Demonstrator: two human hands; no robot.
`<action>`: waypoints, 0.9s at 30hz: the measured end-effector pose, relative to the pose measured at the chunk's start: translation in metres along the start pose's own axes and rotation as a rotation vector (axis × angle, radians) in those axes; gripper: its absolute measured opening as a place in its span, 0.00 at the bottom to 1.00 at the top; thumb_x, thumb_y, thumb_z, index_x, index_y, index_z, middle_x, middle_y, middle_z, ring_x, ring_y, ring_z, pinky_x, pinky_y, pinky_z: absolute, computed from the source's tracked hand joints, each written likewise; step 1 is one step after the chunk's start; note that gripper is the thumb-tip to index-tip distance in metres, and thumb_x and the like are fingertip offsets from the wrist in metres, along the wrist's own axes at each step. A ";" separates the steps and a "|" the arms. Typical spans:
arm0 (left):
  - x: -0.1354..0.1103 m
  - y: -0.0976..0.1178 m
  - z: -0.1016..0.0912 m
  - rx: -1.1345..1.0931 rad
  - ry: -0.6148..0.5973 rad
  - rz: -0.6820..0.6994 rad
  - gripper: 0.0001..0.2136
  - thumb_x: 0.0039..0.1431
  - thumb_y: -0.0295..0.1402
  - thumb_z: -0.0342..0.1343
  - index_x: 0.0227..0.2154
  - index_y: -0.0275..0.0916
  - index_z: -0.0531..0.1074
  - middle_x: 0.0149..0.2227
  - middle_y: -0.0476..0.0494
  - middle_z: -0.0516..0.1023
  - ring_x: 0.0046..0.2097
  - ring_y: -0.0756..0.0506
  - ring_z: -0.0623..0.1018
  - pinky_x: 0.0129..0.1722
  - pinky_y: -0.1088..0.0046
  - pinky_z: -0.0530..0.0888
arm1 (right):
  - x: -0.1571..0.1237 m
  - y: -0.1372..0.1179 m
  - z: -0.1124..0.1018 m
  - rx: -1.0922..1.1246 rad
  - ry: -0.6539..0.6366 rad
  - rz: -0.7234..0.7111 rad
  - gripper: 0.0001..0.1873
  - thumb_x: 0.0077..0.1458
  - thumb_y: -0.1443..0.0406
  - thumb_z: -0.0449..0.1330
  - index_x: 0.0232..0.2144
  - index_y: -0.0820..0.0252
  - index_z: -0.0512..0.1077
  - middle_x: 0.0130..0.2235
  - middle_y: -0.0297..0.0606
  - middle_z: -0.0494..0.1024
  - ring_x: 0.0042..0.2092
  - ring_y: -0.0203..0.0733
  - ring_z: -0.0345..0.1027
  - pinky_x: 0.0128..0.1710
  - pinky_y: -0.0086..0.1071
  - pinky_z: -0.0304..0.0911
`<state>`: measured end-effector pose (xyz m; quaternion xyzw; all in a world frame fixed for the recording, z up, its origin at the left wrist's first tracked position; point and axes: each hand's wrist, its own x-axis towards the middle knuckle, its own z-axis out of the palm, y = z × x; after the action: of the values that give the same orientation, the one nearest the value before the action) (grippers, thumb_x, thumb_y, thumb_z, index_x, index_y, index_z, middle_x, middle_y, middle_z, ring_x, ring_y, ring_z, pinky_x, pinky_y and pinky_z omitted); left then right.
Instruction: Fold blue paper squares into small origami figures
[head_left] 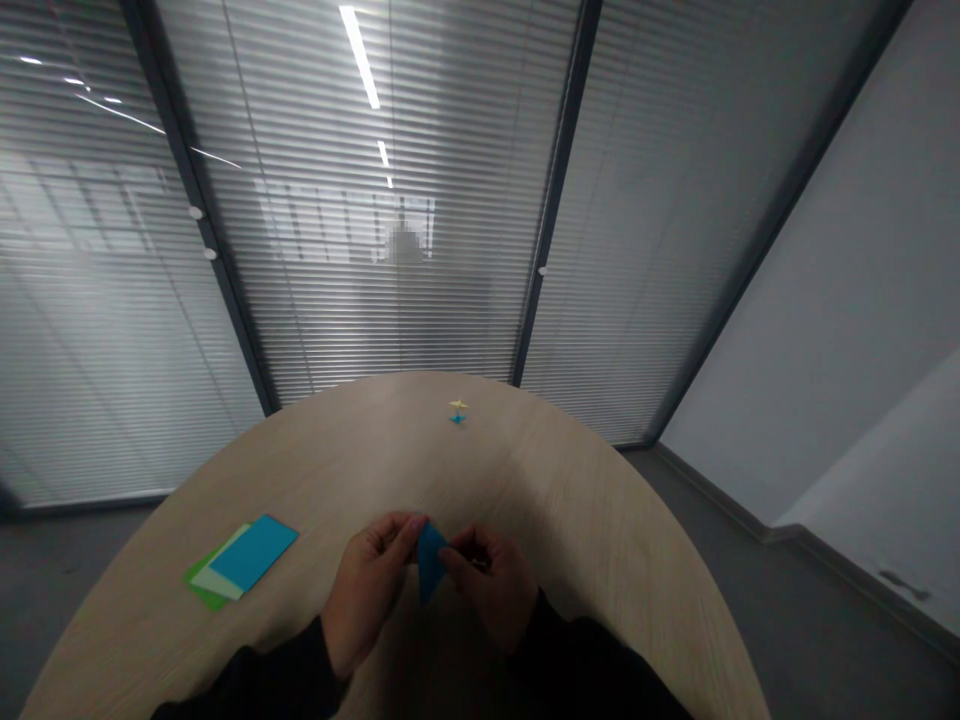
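Note:
A small folded piece of blue paper (430, 562) is held up between my two hands above the near part of the table. My left hand (373, 580) pinches its upper left edge between thumb and fingers. On the other side, my right hand (495, 585) grips the paper's right edge with thumb and forefinger. The paper tapers to a point at the bottom. Its finer folds are too small to make out.
Blue, pale green and green paper sheets (255, 553) lie overlapping at the left of the round wooden table (360, 440). Two small folded paper figures, one yellow (457, 405) and one blue (457, 418), stand near the far edge. Blinds-covered glass panels rise behind.

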<state>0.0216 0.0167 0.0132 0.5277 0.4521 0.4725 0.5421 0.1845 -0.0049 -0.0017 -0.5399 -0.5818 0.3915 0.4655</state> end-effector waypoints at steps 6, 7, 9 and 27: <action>-0.002 0.005 0.004 0.269 0.062 0.136 0.16 0.62 0.46 0.50 0.32 0.37 0.74 0.26 0.47 0.75 0.29 0.46 0.74 0.29 0.71 0.70 | -0.004 -0.004 0.009 -0.029 0.050 -0.034 0.11 0.51 0.59 0.63 0.26 0.62 0.74 0.24 0.34 0.74 0.26 0.37 0.66 0.27 0.29 0.60; -0.003 0.006 0.004 0.336 0.082 0.175 0.16 0.63 0.45 0.50 0.31 0.38 0.73 0.26 0.47 0.75 0.29 0.45 0.74 0.29 0.71 0.69 | -0.005 -0.005 0.011 -0.044 0.051 -0.046 0.10 0.51 0.59 0.62 0.26 0.62 0.74 0.24 0.34 0.75 0.26 0.37 0.66 0.28 0.29 0.60; -0.004 0.007 0.004 0.439 0.108 0.239 0.14 0.64 0.43 0.48 0.31 0.39 0.72 0.26 0.47 0.75 0.29 0.45 0.74 0.29 0.71 0.68 | -0.007 -0.007 0.014 -0.083 0.054 -0.058 0.10 0.51 0.60 0.62 0.26 0.62 0.75 0.24 0.35 0.75 0.27 0.37 0.66 0.28 0.29 0.59; -0.005 0.006 0.001 0.606 -0.071 0.360 0.12 0.66 0.38 0.46 0.32 0.41 0.71 0.29 0.46 0.78 0.32 0.44 0.77 0.33 0.71 0.68 | -0.007 -0.006 0.012 0.072 -0.060 -0.061 0.14 0.53 0.56 0.60 0.26 0.61 0.74 0.23 0.32 0.71 0.26 0.35 0.62 0.28 0.28 0.57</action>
<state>0.0220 0.0118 0.0196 0.7520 0.4522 0.3863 0.2842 0.1714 -0.0117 -0.0003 -0.4928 -0.5973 0.4137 0.4787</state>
